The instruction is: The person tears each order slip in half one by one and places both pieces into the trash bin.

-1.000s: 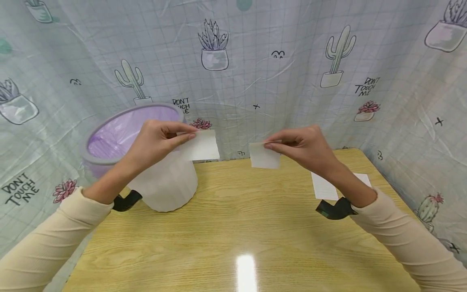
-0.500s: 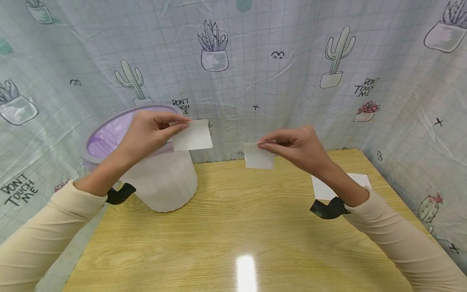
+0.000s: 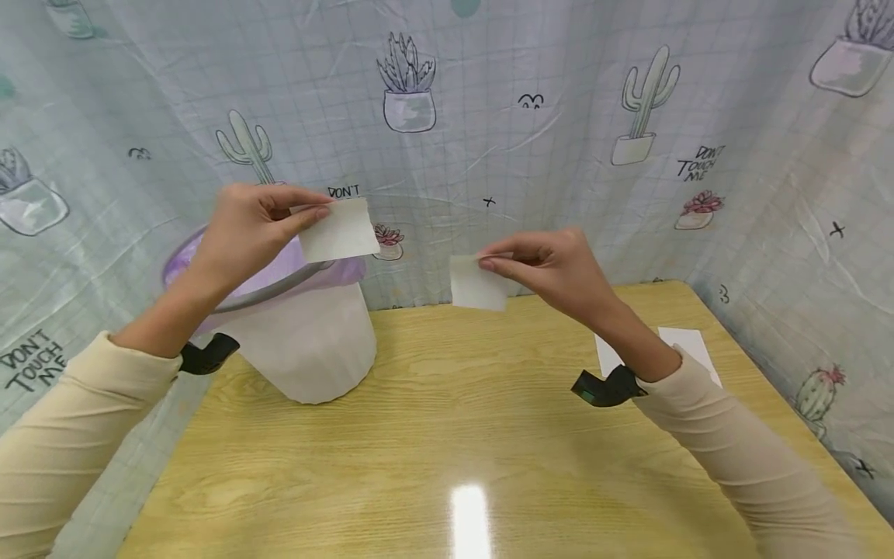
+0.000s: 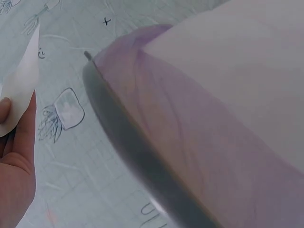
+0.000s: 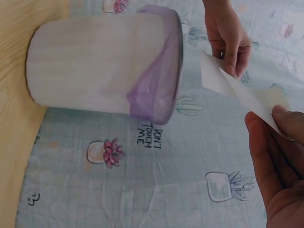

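Note:
In the head view my left hand pinches a small white piece of paper between thumb and fingers, over the front rim of a white bin. The bin is lined with a purple bag. My right hand pinches another piece of paper above the back of the table, right of the bin. Apart from each other, both pieces hang from the fingertips. From the right wrist view, the left hand appears beyond the right hand's paper.
More white paper lies on the wooden table at the right, partly hidden behind the right forearm. A curtain printed with cacti hangs behind the table and along its sides. A bright reflection shows near the front.
My left hand has moved up and left with its paper, from beside the bin to over its rim. The right hand has shifted left and slightly up, still holding its paper.

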Motion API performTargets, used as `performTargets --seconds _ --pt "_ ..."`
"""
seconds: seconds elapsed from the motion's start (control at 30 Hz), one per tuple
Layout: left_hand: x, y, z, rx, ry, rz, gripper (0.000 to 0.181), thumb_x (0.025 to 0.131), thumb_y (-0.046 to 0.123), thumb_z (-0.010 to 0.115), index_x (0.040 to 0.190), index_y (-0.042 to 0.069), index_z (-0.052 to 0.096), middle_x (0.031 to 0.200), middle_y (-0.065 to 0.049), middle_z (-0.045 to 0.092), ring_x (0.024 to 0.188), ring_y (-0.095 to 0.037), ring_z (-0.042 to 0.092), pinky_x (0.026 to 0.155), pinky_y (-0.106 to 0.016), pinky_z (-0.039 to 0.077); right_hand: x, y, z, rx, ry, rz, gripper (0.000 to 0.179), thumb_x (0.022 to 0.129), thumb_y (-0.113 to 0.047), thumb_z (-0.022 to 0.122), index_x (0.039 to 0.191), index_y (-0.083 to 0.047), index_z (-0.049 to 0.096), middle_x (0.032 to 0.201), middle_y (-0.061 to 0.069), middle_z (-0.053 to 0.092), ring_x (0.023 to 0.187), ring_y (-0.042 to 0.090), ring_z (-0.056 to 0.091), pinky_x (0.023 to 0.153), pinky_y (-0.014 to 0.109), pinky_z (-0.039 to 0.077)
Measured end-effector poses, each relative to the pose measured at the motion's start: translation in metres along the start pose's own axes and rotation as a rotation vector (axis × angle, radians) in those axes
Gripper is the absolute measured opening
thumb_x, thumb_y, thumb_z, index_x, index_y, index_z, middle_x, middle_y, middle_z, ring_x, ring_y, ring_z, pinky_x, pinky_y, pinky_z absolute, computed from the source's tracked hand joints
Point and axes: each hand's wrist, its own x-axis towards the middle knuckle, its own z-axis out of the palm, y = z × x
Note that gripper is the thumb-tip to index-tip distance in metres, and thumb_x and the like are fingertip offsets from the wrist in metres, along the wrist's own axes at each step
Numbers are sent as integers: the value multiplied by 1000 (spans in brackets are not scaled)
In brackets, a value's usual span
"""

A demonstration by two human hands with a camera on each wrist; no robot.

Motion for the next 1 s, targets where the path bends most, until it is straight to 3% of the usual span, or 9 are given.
performTargets --seconds 0.2,0.37,0.67,0.8,0.9,1.0 --pt "3 -2 -9 13 -10 -33 14 93 14 76 106 12 82 94 10 77 61 -2 59 56 -13 42 9 1 4 22 12 -4 12 89 -4 78 99 -8 81 88 0 78 59 9 63 52 22 38" --pt "7 -4 -14 57 -16 -7 13 94 14 76 105 11 82 92 5 78 57 -3 52 51 -16 37 16 3 10 55 24 -24 12 89 -2 78 99 -7 81 89 1 78 66 6 68 56 21 45" --pt "11 -8 -30 113 10 -20 15 92 15 78 105 9 82 90 10 77 60 4 60 57 -10 42 32 3 25 106 54 -40 11 89 -3 77 99 -4 81 90 4 78 76 10 74 65 23 55" --pt "12 -13 -36 119 12 -44 16 92 16 78 106 8 81 84 30 69 63 6 61 58 -9 42 40 3 32 143 65 -33 10 90 -2 77 99 -2 80 91 6 78 78 12 75 68 25 57" --pt "14 -15 -40 110 8 -54 17 93 16 77 106 7 81 80 38 63 62 5 59 57 -10 41 46 3 37 152 63 -22 10 90 -3 77 99 -2 80 92 7 78 80 12 75 69 26 58" --pt "16 -16 -44 117 8 -55 18 93 17 77 107 5 80 77 40 61 58 4 57 55 -10 41 52 1 42 156 65 -17 10 91 -4 76 100 -2 80 93 7 78 80 12 75 69 27 58"
